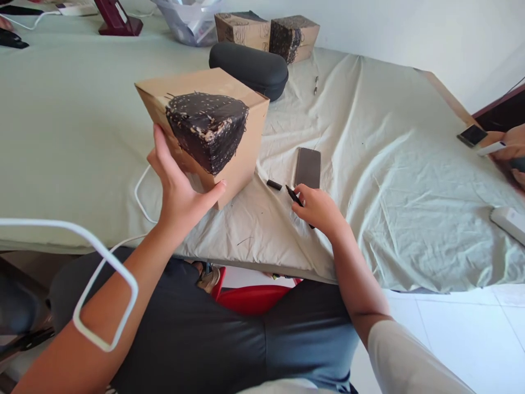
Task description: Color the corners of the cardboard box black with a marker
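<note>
My left hand (180,189) grips a brown cardboard box (241,148) by its near left side, thumb on the front face and fingers along the side. The box is tilted, with one corner towards me. Black marker scribble (209,123) covers that corner across several faces, with small unfilled specks. My right hand (318,208) rests on the cloth, holding an uncapped black marker (293,194) with its tip pointing to the left. A black marker cap (274,185) lies just left of the tip. Right behind the hand is a dark smartphone (308,167), lying flat.
A black zippered case (250,68) lies behind the box. Farther back stand two scribbled cardboard boxes (241,32) and a clear plastic tub (186,22). A maroon stand (118,22) is at the back left. A white cable (102,251) loops over my left arm. Another person's hand (512,145) holds a pen at right.
</note>
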Demonstrator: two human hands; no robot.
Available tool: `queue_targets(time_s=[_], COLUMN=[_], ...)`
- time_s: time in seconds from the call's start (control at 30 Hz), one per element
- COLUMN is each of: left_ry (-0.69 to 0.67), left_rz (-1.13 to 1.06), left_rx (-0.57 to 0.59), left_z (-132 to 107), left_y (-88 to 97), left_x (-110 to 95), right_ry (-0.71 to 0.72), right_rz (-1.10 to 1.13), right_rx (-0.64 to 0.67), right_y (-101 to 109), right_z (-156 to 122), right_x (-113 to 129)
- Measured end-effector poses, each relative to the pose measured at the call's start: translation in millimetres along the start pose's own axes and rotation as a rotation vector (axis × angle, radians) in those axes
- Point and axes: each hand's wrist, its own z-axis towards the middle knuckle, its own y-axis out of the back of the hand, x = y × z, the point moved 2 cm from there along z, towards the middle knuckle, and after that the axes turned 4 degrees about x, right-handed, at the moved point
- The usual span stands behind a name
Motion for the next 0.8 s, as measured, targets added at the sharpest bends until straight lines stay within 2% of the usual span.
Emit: queue_targets(time_s=[0.1, 0.37, 0.63, 0.73, 0.8], left_ry=[0.011, 0.036, 0.015, -0.013, -0.02], left_rz=[-0.033, -0.068, -0.091, -0.078, -0.08], left_rx=[0.016, 0.041, 0.048, 0.039, 0.029], left_z=[-2.0, -1.8, -1.5, -1.7, -2.1], left_y=[-4.4, -6.6, -10.4, -12.6, -13.8], left_x=[5.4, 9.3, 11.0, 12.3, 12.4], right_ry=[-0.011, 0.087, 0.038, 0.064, 0.096], right_rz=[-0.052, -0.044, -0.083, 0.103, 0.408], right_rx=[0.016, -0.025, -0.11, -0.188, -0.228], right_y=[-1.3, -15.4, -33.0, -37.0, -36.7], right_z=[4.2, 10.3, 21.3, 28.7, 32.8], right_x=[2.4, 12.2, 32.0, 26.7, 19.1])
